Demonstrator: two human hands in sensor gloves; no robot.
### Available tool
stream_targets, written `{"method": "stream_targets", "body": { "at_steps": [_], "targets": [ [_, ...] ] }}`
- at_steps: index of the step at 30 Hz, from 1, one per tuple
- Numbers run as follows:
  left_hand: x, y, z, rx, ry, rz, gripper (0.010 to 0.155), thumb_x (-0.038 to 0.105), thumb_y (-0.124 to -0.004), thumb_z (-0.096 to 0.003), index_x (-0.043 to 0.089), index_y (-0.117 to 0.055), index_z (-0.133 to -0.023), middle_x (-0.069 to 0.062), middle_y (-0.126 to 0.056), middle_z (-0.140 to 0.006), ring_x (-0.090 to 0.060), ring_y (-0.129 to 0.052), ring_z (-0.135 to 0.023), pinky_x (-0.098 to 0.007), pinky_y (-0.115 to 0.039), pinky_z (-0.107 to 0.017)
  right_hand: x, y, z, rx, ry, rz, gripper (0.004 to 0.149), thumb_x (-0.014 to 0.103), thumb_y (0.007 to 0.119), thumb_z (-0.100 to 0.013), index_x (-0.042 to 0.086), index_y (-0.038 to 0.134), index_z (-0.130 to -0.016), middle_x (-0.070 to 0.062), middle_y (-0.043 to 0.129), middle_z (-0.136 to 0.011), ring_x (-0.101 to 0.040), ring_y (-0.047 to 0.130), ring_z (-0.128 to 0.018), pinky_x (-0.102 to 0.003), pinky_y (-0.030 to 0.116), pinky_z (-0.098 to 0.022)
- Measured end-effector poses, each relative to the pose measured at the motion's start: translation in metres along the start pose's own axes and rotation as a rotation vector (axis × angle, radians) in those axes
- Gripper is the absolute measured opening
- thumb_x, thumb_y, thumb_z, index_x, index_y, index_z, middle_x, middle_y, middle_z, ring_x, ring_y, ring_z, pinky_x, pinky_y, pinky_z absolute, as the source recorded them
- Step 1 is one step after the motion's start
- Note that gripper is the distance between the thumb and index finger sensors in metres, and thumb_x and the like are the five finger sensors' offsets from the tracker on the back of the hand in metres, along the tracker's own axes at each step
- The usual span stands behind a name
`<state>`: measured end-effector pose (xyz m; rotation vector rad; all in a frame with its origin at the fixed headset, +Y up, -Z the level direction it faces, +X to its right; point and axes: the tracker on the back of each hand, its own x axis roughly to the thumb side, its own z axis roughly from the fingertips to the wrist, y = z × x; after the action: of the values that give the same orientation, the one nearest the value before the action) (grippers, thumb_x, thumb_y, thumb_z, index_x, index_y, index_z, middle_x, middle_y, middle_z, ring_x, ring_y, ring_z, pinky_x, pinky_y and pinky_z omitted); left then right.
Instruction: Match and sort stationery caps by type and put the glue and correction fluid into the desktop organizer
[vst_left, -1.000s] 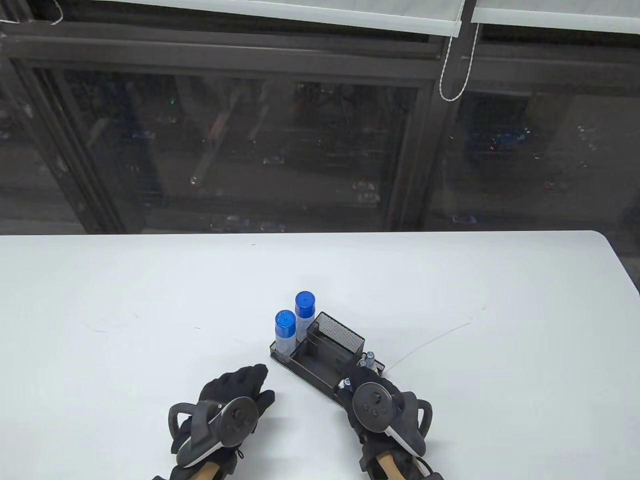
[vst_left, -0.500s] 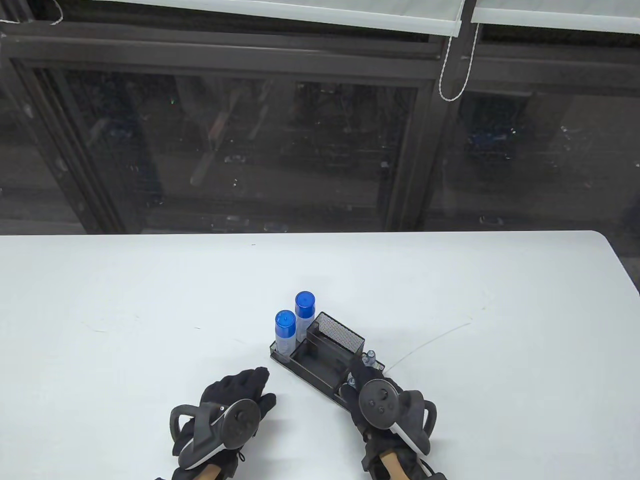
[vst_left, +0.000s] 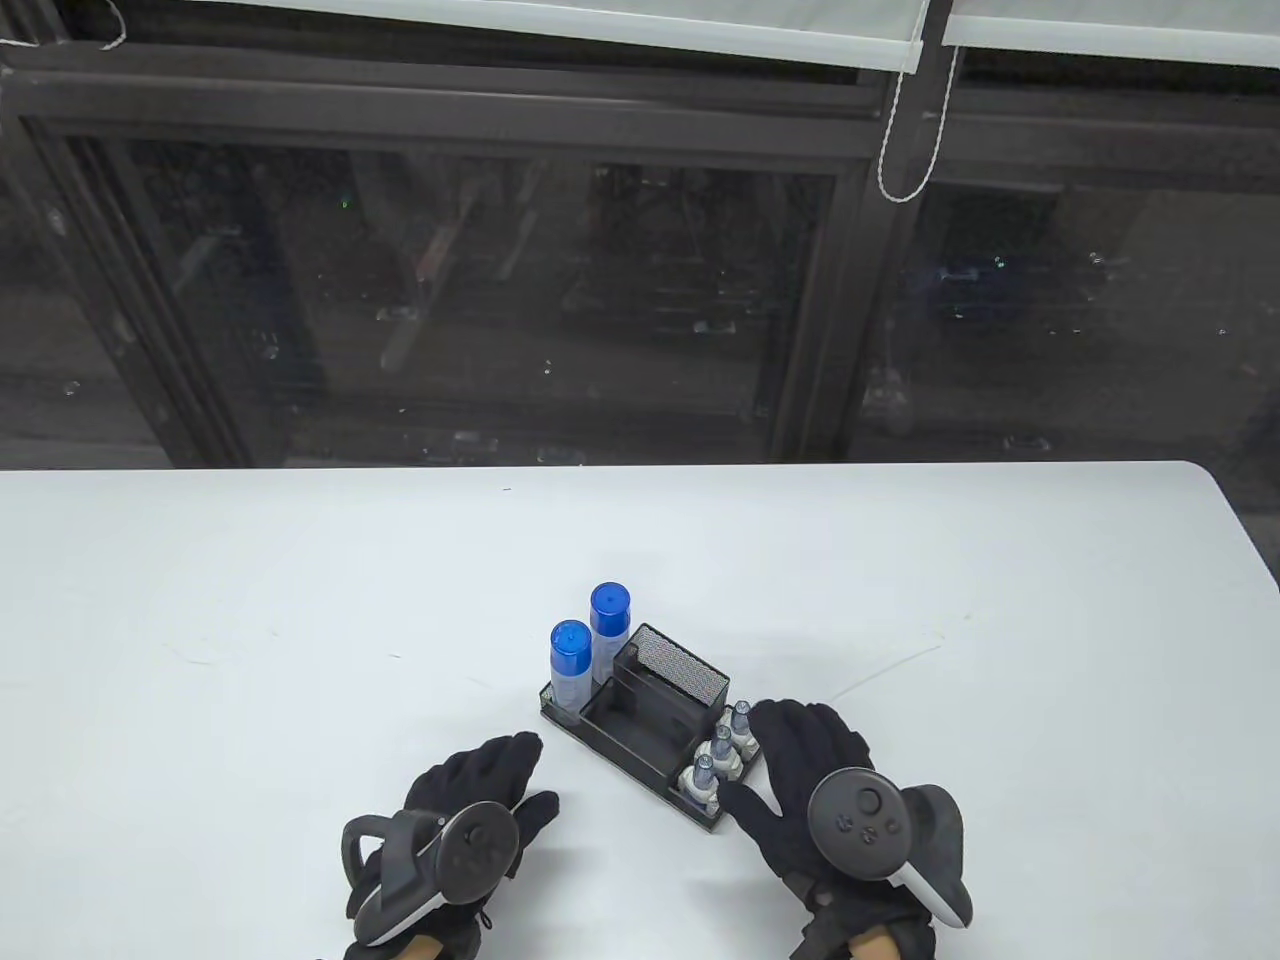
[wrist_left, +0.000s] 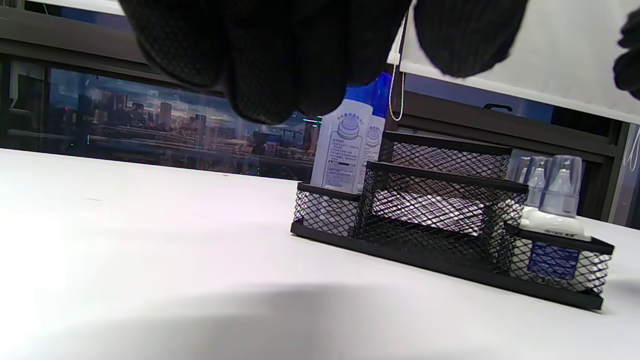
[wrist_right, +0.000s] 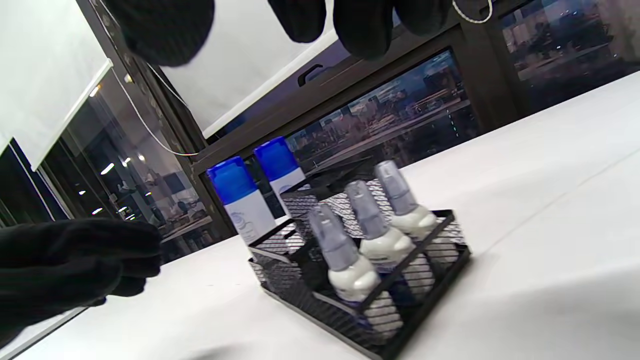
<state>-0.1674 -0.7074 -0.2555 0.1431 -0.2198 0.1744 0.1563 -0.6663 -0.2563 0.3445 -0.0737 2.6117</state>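
Observation:
A black mesh desktop organizer (vst_left: 668, 670) (wrist_left: 440, 195) (wrist_right: 425, 235) stands near the table's front middle. Two glue bottles (vst_left: 571, 650) (wrist_right: 235, 192) with blue caps stand upright in its left compartment. Three white correction fluid bottles (vst_left: 722, 750) (wrist_right: 372, 235) with grey caps stand in its right compartment. My right hand (vst_left: 800, 765) lies flat on the table just right of the organizer, fingers straight and spread, holding nothing. My left hand (vst_left: 500, 775) rests flat on the table left of the organizer, fingers relaxed and empty.
The white table (vst_left: 250, 600) runs to a far edge by dark windows (vst_left: 500, 300) and has a rounded right corner (vst_left: 1215, 480). A blind cord (vst_left: 905, 130) hangs at the back right.
My right hand has drawn back from over the organizer's right compartment and moved right onto the table, uncovering the three correction fluid bottles. The left hand has barely shifted.

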Motion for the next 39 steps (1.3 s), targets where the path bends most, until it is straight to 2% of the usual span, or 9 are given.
{"method": "stream_targets", "body": {
  "at_steps": [5,10,14,24,39],
  "targets": [
    [0.000,0.000,0.000,0.000,0.000,-0.004,0.063,0.060,-0.068,-0.0551,0.029,-0.063,-0.110,-0.003,-0.079,-0.111,-0.029,-0.089,-0.098,-0.054,-0.073,-0.070,-0.031,0.015,0.007,0.024,0.069,0.038,0.079,0.056,0.069,-0.050,0.019,0.040,-0.114,-0.020,0.044,-0.117,-0.049,0.039,-0.107,-0.066,0.034,-0.076],
    [0.001,-0.001,0.000,-0.001,0.002,-0.007,0.063,0.060,-0.068,-0.0552,0.029,-0.063,-0.110,-0.003,-0.079,-0.111,-0.029,-0.089,-0.098,-0.055,-0.073,-0.070,-0.047,0.025,0.007,0.033,0.113,0.079,0.079,0.055,0.069,-0.050,0.018,0.040,-0.114,-0.019,0.046,-0.116,-0.048,0.042,-0.107,-0.066,0.036,-0.075],
    [-0.001,0.003,0.004,0.011,0.013,0.011,0.063,0.060,-0.068,-0.0551,0.029,-0.063,-0.110,-0.003,-0.079,-0.111,-0.029,-0.089,-0.098,-0.055,-0.073,-0.070,-0.051,0.025,0.009,0.003,0.122,0.092,0.079,0.055,0.070,-0.050,0.018,0.041,-0.113,-0.019,0.048,-0.116,-0.047,0.044,-0.106,-0.066,0.038,-0.075],
    [0.001,0.013,0.004,0.063,0.008,0.026,0.063,0.060,-0.068,-0.0552,0.029,-0.063,-0.110,-0.003,-0.079,-0.111,-0.029,-0.089,-0.098,-0.055,-0.073,-0.070,-0.059,0.034,0.008,0.007,0.157,0.118,0.078,0.055,0.070,-0.050,0.018,0.042,-0.113,-0.018,0.050,-0.115,-0.047,0.046,-0.105,-0.065,0.039,-0.075],
    [0.002,0.010,0.004,0.029,0.008,0.024,0.063,0.060,-0.068,-0.0554,0.029,-0.063,-0.110,-0.003,-0.079,-0.111,-0.029,-0.089,-0.098,-0.055,-0.073,-0.070,-0.060,0.033,0.011,0.008,0.152,0.094,0.076,0.053,0.070,-0.050,0.017,0.044,-0.112,-0.018,0.051,-0.114,-0.047,0.048,-0.105,-0.065,0.040,-0.075]
  ]
}}
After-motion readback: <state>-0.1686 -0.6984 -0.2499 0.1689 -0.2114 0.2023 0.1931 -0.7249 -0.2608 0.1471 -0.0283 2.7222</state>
